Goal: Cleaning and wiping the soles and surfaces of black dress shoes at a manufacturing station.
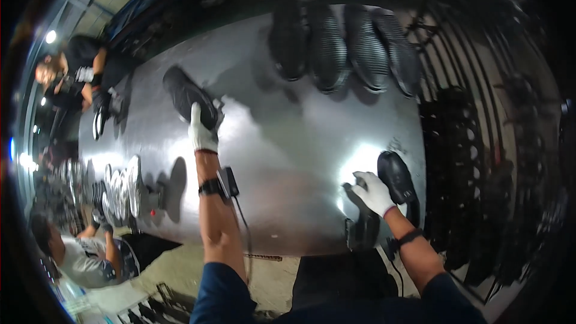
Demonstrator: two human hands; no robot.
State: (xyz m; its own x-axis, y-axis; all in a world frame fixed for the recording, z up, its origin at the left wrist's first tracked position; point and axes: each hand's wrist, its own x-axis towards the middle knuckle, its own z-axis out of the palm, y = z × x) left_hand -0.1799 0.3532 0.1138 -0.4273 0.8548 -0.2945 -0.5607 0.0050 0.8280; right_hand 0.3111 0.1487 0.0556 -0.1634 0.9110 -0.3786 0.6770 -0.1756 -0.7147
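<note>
My left hand (203, 131), in a white glove, grips a long black shoe sole (183, 91) by its near end, thumb on top, over the left-middle of the metal table (282, 162). My right hand (373, 193), also gloved in white, is spread with its fingers apart over the table's near right. Just right of its fingers is a black shoe-shaped piece (396, 175); I cannot tell whether they touch. A dark shadow falls beneath this hand.
Several black ribbed soles (326, 48) lie in a row at the table's far edge. Silvery sole-shaped pieces (123, 187) stand at the left. Dark racks (456, 144) line the right side. One co-worker (75, 78) handles a shoe at far left; another (90, 252) is at near left.
</note>
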